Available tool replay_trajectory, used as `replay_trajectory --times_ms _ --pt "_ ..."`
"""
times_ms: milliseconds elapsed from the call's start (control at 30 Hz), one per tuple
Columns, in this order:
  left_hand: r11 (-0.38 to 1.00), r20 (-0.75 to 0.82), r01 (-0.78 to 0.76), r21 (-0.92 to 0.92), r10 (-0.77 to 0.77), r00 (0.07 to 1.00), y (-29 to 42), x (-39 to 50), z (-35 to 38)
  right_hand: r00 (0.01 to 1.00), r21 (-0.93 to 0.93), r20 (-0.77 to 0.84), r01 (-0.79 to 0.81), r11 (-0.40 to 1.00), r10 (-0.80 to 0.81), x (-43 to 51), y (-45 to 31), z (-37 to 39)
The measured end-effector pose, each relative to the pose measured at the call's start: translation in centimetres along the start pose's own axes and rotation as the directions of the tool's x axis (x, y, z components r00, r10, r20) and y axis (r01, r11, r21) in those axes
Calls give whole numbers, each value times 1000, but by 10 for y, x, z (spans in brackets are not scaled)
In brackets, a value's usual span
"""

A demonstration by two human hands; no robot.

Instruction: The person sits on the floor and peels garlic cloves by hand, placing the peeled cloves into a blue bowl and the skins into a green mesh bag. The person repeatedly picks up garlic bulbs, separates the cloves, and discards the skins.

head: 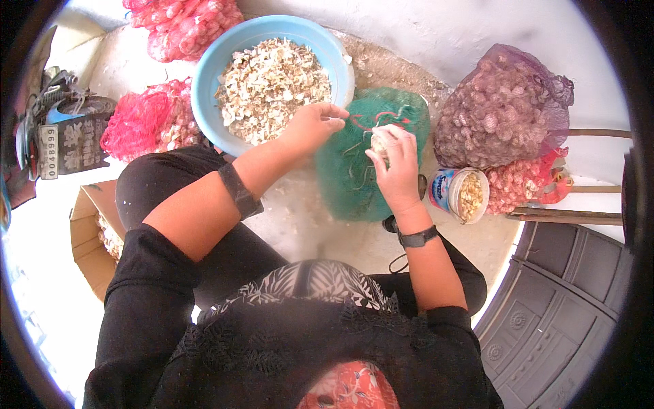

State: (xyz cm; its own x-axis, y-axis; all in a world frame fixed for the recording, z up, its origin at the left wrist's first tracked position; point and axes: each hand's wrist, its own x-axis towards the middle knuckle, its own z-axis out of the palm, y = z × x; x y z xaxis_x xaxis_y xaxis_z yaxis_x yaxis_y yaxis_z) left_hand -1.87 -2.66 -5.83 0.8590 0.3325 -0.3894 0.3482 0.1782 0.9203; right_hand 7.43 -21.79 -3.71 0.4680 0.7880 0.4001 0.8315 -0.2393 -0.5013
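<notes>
My right hand (pixel 396 158) holds a pale garlic bulb (pixel 379 145) between thumb and fingers, above a green mesh sack (pixel 347 174) with red and dark cords at its top. To its left, my left hand (pixel 319 125) is held with fingers apart over the edge of the sack and the rim of a blue plastic basin (pixel 204 102). I see nothing in the left hand. Dry garlic skins (pixel 276 87) are heaped in the basin. Right of the sack, a small tilted plastic bucket (pixel 459 197) contains peeled garlic cloves (pixel 470 197).
A purple mesh sack of bulbs (pixel 503 110) stands at right, with a red net of bulbs (pixel 516 184) below it. More red net sacks (pixel 148 120) (pixel 189 25) lie left of the basin. A cardboard box (pixel 87 230) is beside my left leg.
</notes>
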Motion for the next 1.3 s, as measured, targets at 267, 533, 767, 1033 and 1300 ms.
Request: replay_trajectory --times_ms 267,533,767,1033,1300 --pt "746 368 149 -649 137 920 37 -29 1 833 869 65 -318 379 550 60 -53 4" --pt "695 60 -117 -710 226 972 51 -32 -30 874 952 208 -284 115 439 105 -90 30" --pt "686 -14 -189 -703 253 967 54 -39 -47 869 952 191 -278 130 456 121 -101 45" --pt "691 -106 -239 -682 230 967 65 -45 -64 900 951 266 -304 60 344 138 -106 50" --pt "562 -133 -277 -779 285 949 64 -44 -67 915 933 97 -220 285 391 142 -120 66"
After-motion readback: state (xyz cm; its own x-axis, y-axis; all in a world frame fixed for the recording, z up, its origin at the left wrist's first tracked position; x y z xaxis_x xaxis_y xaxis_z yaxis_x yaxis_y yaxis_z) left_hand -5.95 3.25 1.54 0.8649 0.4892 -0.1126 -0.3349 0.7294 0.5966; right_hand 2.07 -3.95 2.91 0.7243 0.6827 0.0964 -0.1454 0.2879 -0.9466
